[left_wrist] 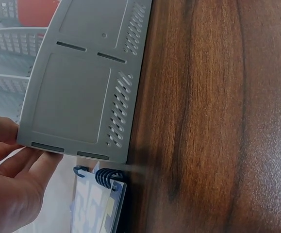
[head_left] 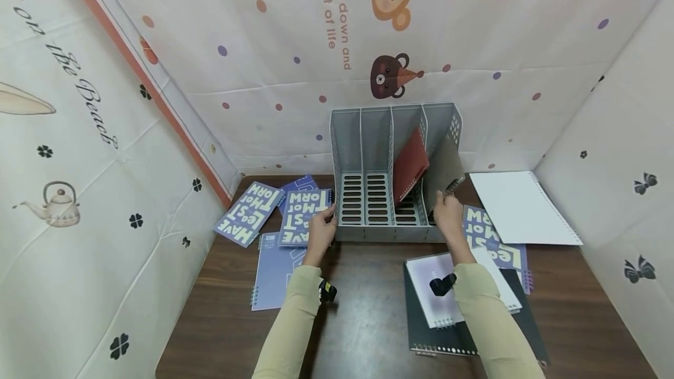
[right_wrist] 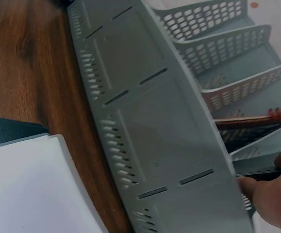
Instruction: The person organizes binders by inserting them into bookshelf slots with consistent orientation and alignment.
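Observation:
A grey file organizer (head_left: 392, 233) with upright dividers stands against the back wall. With thumb and fingers, my left hand (head_left: 320, 233) grips its front left corner, the thumb on the rim in the left wrist view. At the far right compartment, my right hand (head_left: 449, 215) pinches the near edge of a grey-brown spiral notebook (head_left: 443, 171) that stands tilted inside. One compartment to the left, a red spiral notebook (head_left: 411, 165) leans to the right. In the right wrist view, my right fingertips (right_wrist: 249, 187) are right at the organizer's front rim.
Left of the organizer lie several blue-and-white lettered notebooks (head_left: 250, 213) and a plain blue one (head_left: 271, 279). On the right are a large white spiral pad (head_left: 521, 206), a purple lettered notebook (head_left: 479, 224), and smaller white notebooks (head_left: 429, 285) on a dark green one (head_left: 439, 338).

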`<move>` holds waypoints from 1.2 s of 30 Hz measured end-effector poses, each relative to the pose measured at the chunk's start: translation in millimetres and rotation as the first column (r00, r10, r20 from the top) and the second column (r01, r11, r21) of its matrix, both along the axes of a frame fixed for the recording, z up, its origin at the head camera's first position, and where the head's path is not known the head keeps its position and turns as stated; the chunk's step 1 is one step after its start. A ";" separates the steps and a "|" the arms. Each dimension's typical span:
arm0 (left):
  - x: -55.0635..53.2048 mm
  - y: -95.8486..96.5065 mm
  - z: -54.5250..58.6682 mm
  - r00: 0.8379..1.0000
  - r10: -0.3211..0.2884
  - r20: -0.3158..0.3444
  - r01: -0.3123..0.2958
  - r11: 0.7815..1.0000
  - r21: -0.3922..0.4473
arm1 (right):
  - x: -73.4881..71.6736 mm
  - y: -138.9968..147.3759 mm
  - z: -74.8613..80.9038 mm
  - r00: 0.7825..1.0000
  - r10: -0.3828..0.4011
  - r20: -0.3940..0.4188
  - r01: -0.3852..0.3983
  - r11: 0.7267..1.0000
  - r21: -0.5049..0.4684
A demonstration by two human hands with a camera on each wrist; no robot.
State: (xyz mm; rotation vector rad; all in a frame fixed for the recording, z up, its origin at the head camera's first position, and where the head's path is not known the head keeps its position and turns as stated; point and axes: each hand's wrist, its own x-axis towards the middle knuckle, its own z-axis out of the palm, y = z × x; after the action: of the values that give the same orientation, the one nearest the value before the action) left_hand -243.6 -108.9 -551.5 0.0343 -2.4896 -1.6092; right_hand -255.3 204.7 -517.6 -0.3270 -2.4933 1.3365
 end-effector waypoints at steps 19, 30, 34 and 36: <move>-0.8 1.5 1.6 1.000 0.002 -0.015 -0.002 1.000 -0.001 | -27.1 16.8 -2.3 0.987 0.088 0.132 -0.086 0.996 -0.022; -5.5 7.9 2.8 0.999 -0.003 -0.038 0.003 1.000 -0.011 | -22.0 33.2 4.8 0.968 0.137 0.212 -0.144 0.989 0.016; -6.0 13.5 4.2 0.998 -0.022 -0.060 0.017 0.997 -0.075 | -6.3 44.6 17.9 0.962 0.182 0.202 -0.180 0.983 -0.028; -3.7 19.6 5.8 0.994 -0.029 -0.107 0.014 0.990 -0.137 | 3.1 53.9 24.2 0.964 0.207 0.166 -0.192 0.976 -0.102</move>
State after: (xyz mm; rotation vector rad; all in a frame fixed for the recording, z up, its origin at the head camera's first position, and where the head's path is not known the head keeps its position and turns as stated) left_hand -247.3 -89.4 -545.7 -0.0956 -2.5169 -1.4049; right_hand -252.2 258.6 -493.3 -0.2255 -2.6797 1.5582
